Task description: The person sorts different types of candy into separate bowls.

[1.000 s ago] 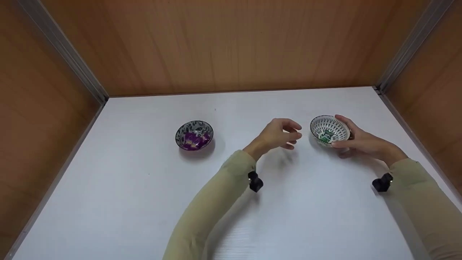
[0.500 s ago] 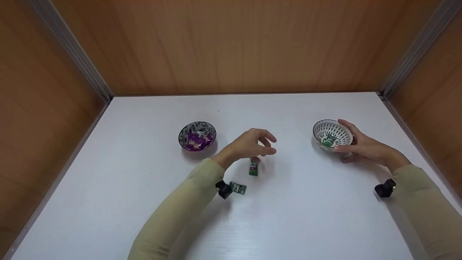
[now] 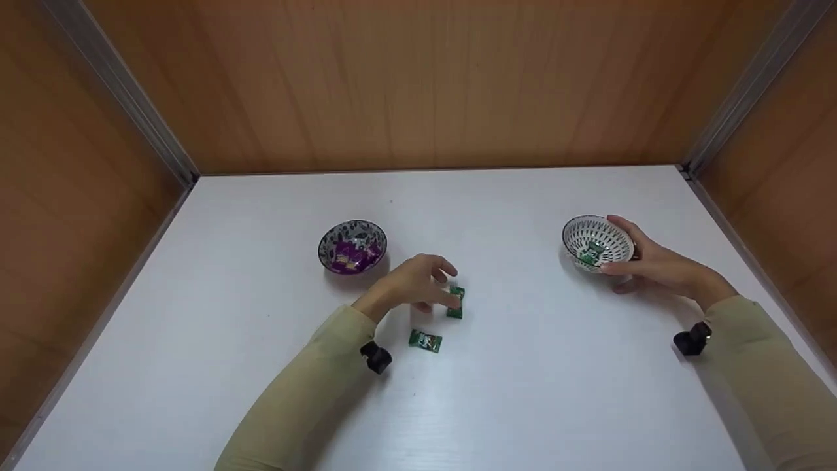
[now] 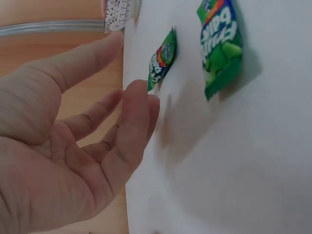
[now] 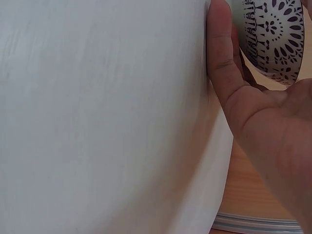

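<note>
Left hand (image 3: 415, 282): empty, fingers loosely bent with a gap to the thumb, over the middle of the white table (image 3: 556, 366). Upper green packet (image 3: 456, 307) sits right by the thumb, partly covered by it in head view; contact can't be told. Lower green packet (image 3: 426, 341) lies flat just beside, farther from the table's far edge. Both packets show lettering in left wrist view.

Right hand (image 3: 660, 265): grips the white bowl (image 3: 608, 233) from its right side, thumb at the near rim, fingers round the back and underneath. Bowl is near the table's right edge, toward the far right corner; dark dashes inside, green wrapper (image 3: 592, 252) at the bottom. Can't tell if its base touches the table.

Dark-patterned bowl (image 3: 356, 230): left of the left hand, nearer the far edge, purple packets (image 3: 352, 257) inside. Wooden panel (image 3: 418, 85) runs along the far edge. Light green sleeves (image 3: 294, 386), black wrist cameras (image 3: 376, 358).
</note>
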`<state>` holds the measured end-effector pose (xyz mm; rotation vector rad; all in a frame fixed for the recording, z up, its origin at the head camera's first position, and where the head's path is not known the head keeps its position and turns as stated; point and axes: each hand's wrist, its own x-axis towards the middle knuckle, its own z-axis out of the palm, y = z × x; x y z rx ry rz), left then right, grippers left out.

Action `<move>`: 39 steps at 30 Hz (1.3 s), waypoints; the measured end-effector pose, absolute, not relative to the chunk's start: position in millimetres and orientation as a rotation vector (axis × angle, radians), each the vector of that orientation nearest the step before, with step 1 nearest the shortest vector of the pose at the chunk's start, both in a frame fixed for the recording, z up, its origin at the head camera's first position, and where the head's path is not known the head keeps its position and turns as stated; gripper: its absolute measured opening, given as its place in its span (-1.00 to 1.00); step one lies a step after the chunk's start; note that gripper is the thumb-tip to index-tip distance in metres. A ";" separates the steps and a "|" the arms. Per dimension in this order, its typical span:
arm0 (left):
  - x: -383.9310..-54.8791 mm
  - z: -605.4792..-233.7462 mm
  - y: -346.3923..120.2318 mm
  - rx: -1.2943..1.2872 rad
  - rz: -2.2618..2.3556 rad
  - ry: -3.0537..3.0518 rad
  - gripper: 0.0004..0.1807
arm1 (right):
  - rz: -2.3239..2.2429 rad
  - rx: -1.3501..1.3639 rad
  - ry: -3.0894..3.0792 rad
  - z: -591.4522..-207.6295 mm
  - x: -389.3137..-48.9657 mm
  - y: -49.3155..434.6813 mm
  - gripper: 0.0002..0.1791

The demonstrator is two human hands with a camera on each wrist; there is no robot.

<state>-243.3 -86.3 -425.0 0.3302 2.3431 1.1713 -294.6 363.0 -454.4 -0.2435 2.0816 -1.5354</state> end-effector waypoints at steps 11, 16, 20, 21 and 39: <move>-244.5 -441.4 -72.2 0.353 1.033 2.450 -0.59 | -1.510 -0.239 2.097 -452.3 -293.3 360.5 0.17; -246.0 -442.0 -74.5 0.385 1.039 2.432 -0.64 | -1.498 -0.234 2.117 -452.0 -294.1 359.9 0.17; -247.0 -442.4 -74.1 0.401 1.031 2.417 -0.63 | -1.483 -0.239 2.139 -451.7 -293.3 361.3 0.18; -247.3 -442.6 -73.7 0.403 1.028 2.417 -0.64 | -1.483 -0.239 2.142 -451.6 -293.3 361.8 0.18; -248.8 -441.2 -68.4 0.436 1.016 2.442 -0.68 | -1.526 -0.194 2.085 -453.6 -295.6 362.3 0.20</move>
